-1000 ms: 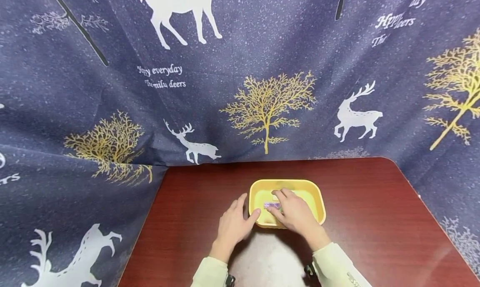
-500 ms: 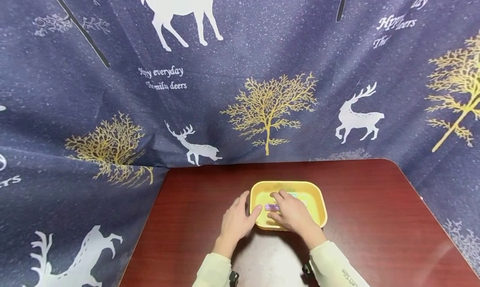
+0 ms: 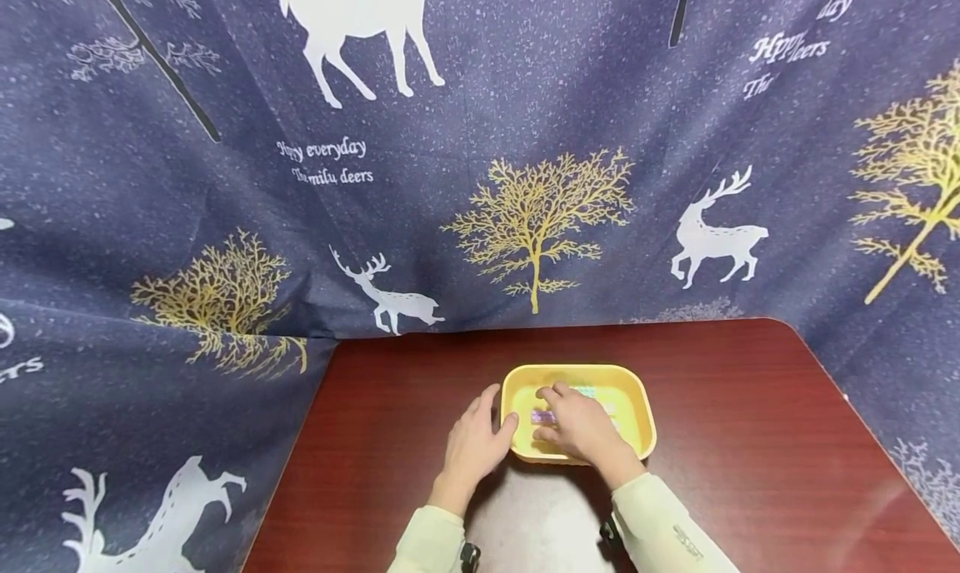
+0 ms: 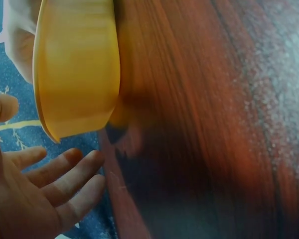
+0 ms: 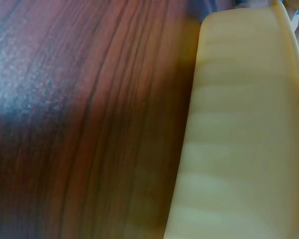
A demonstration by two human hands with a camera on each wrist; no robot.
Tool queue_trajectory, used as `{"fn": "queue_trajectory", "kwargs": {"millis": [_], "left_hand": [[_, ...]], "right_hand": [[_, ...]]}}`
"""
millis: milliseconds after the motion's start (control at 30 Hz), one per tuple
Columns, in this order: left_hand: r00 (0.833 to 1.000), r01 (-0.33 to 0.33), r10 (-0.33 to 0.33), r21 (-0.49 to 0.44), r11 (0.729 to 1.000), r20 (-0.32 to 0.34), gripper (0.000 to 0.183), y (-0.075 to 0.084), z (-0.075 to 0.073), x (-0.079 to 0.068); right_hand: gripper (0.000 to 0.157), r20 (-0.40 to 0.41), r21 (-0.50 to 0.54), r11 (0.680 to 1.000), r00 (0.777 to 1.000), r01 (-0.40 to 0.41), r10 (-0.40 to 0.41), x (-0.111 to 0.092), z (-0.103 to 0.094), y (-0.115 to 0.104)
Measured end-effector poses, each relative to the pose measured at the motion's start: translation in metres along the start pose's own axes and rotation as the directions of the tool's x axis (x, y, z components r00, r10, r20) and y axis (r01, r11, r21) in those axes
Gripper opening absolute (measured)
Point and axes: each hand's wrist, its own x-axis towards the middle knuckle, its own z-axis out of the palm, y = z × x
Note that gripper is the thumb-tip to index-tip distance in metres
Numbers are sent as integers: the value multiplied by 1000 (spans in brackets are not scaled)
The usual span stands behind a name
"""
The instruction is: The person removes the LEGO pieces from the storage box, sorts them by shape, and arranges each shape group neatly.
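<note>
A yellow plastic bin (image 3: 637, 398) with rounded corners stands on the table. In it lie a small purple piece (image 3: 542, 417), patterned or studded, and a pale teal piece (image 3: 585, 391); their exact kind is too small to tell. My right hand (image 3: 585, 427) reaches over the front rim into the bin, its thumb and forefinger apart on either side of the purple piece. Its palm side is hidden in the head view, and the bin wall hides its fingers in the right wrist view. My left hand (image 3: 474, 444), fingers spread and holding nothing, is beside the bin's left end.
The dark red wood-grain table (image 3: 735, 440) extends on both sides of the bin. A blue curtain (image 3: 465, 123) printed with deer and trees hangs along the back and sides. Glare whitens the table's front part (image 3: 540, 515).
My right hand has shifted slightly left inside the bin, and the teal piece has come into view behind it. My left hand stays by the bin's left end.
</note>
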Motion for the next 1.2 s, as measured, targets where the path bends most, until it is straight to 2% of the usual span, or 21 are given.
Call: {"fn": "queue_trajectory", "kwargs": {"millis": [267,500,700,933,1067,1200], "left_hand": [[1000,-5,5,1,1000,-6,59,1,4,2],[1000,-16,16,-7,1000,-7,57,3,6,3],[1000,-3,1,-61,998,-30,49,4,8,5],[998,29,-38,-171,985,-47,38,4,9,9],[997,35,-47,-197,980,-57,36,4,10,9],[997,51,-63,-198,979,-54,38,4,11,8]], "right_hand": [[62,6,-25,1000,1000,17,-17,4,6,2],[55,-32,-47,997,997,67,-69,5,11,4],[48,-48,-40,995,994,96,-98,8,15,6],[23,-58,-65,989,989,134,-138,11,17,8],[10,-71,-94,985,986,147,-154,12,19,8],[7,-80,-107,983,984,152,-161,13,20,8]]}}
